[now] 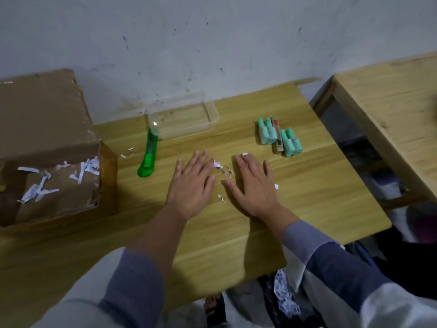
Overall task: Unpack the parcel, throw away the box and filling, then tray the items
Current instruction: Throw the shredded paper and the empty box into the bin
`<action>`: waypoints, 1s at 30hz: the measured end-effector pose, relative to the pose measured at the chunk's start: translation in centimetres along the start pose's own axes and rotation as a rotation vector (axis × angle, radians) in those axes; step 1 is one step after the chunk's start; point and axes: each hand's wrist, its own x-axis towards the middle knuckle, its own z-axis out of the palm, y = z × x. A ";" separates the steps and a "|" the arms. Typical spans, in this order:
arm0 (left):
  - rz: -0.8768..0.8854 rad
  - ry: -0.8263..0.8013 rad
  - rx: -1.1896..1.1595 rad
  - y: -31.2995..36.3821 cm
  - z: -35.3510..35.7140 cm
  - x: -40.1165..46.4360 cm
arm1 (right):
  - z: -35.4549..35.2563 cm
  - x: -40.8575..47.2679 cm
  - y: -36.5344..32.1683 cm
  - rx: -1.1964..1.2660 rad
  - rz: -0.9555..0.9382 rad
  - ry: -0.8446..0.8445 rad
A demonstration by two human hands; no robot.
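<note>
Both hands, left [192, 185] and right [251, 185], lie flat and empty on the tabletop [307, 197], flanking paper scraps [223, 170]. Featherlight and flimsy, these are probably best swept together, then pinched. Items [279, 137] wait near the tray [182, 114].

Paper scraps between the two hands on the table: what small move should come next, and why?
Probably sweep both palms inward to gather the paper scraps. The left hand and right hand lie flat and open on either side of them, holding nothing. The cardboard box is still on the table, and the clear tray is empty, with the mint-green items beside it.
</note>
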 end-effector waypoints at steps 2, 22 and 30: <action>0.033 -0.018 -0.021 1.5 0.1 -0.6 | -0.1 -0.5 -0.1 0.048 -0.027 -0.005; -0.197 0.053 -0.021 1.3 0.7 -5.3 | 0.6 -1.9 -2.2 0.059 -0.011 -0.090; -0.194 0.040 0.019 1.4 0.6 -5.2 | 1.0 -3.2 -1.6 0.021 -0.098 0.166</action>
